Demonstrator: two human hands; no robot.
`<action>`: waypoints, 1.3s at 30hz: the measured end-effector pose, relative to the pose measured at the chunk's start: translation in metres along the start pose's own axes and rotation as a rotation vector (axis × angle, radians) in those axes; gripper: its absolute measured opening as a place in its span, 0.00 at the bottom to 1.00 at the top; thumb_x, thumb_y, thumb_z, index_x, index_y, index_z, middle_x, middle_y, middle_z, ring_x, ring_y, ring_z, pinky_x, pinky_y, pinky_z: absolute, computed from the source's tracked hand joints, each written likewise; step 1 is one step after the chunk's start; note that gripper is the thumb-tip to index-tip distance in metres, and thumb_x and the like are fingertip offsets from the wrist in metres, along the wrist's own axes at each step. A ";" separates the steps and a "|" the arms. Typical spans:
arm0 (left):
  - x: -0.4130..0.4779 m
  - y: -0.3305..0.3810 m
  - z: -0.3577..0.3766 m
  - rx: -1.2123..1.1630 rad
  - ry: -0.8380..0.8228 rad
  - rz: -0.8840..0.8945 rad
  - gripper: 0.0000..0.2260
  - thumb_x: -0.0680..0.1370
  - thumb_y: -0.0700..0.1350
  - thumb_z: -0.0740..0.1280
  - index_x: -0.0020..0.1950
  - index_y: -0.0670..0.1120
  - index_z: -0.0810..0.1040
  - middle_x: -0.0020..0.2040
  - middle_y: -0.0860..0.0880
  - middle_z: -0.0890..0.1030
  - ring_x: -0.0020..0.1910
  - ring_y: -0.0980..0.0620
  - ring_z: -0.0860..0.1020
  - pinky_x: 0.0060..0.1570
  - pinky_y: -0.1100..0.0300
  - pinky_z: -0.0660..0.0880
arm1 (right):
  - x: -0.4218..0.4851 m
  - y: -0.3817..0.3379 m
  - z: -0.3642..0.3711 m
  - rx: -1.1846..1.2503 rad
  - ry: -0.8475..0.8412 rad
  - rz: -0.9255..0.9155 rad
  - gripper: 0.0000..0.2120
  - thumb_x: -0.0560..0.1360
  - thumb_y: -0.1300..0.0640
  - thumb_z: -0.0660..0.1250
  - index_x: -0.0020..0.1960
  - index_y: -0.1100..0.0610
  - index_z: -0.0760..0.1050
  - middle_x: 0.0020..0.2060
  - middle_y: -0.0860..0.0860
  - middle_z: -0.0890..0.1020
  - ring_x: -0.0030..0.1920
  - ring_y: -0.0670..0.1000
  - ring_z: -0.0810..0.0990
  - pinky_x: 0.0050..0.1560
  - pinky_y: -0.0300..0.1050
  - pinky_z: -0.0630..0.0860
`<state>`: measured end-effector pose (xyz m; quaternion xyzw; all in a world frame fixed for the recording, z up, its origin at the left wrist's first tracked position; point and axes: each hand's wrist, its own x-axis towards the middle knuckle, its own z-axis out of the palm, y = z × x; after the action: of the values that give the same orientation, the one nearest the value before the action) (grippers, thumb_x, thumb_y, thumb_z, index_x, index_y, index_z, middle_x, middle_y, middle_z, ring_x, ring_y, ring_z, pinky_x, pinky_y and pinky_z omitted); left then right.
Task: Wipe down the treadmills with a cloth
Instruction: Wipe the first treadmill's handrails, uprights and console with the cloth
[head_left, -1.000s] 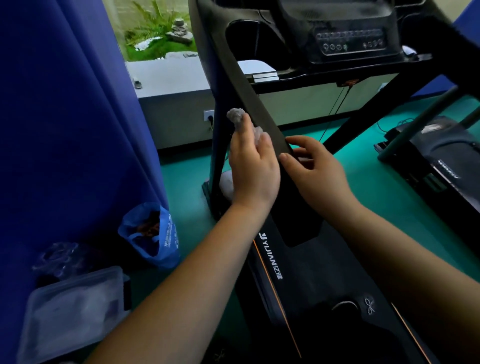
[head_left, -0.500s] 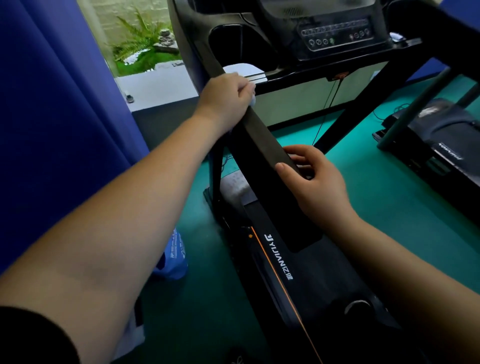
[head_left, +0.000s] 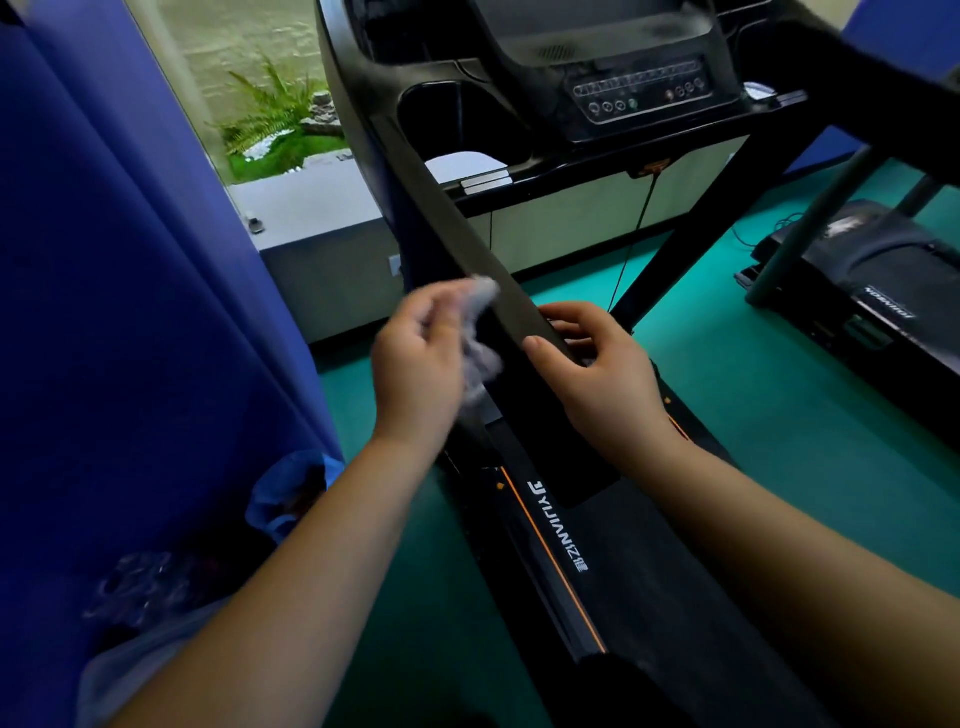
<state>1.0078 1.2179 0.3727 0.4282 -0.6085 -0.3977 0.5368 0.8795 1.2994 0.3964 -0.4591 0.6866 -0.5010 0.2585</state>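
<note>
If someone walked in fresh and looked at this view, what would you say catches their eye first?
Most likely the two hands at the centre: the left hand presses a pale cloth against the black handrail, while the right hand grips that rail from the other side. Next, the blue curtain filling the left side, and the console with its buttons at the top.

Dim indoor scene; daylight enters through the window (head_left: 270, 104) at upper left, leaving the treadmill console (head_left: 623, 88) dark and murky. The left hand (head_left: 415, 364) and cloth (head_left: 480, 332) are smeared by motion blur. Wide-angle bending curves the blue curtain (head_left: 130, 312) at the edge
</note>
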 end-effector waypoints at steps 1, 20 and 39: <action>0.011 -0.004 0.004 -0.028 0.148 -0.147 0.10 0.80 0.51 0.61 0.50 0.50 0.81 0.47 0.51 0.84 0.49 0.49 0.82 0.52 0.51 0.78 | 0.000 0.000 0.000 -0.001 -0.001 0.003 0.11 0.73 0.52 0.70 0.55 0.45 0.76 0.44 0.39 0.79 0.43 0.33 0.77 0.41 0.25 0.72; 0.003 0.081 0.090 -0.010 -0.072 -0.170 0.22 0.78 0.59 0.55 0.63 0.48 0.76 0.61 0.46 0.78 0.60 0.51 0.77 0.63 0.49 0.73 | 0.038 -0.034 -0.033 0.470 -0.117 0.047 0.20 0.84 0.49 0.48 0.67 0.52 0.72 0.61 0.51 0.79 0.61 0.46 0.77 0.66 0.46 0.72; 0.092 0.038 0.079 1.040 -0.100 -0.278 0.29 0.79 0.47 0.61 0.78 0.51 0.52 0.79 0.50 0.47 0.75 0.47 0.48 0.71 0.52 0.59 | 0.229 0.068 0.030 0.903 0.049 0.720 0.11 0.81 0.59 0.59 0.56 0.63 0.76 0.48 0.61 0.82 0.44 0.55 0.81 0.51 0.49 0.80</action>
<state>0.9201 1.1447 0.4292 0.6945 -0.6875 -0.1311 0.1668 0.7768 1.0879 0.3467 -0.0290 0.5236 -0.6353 0.5669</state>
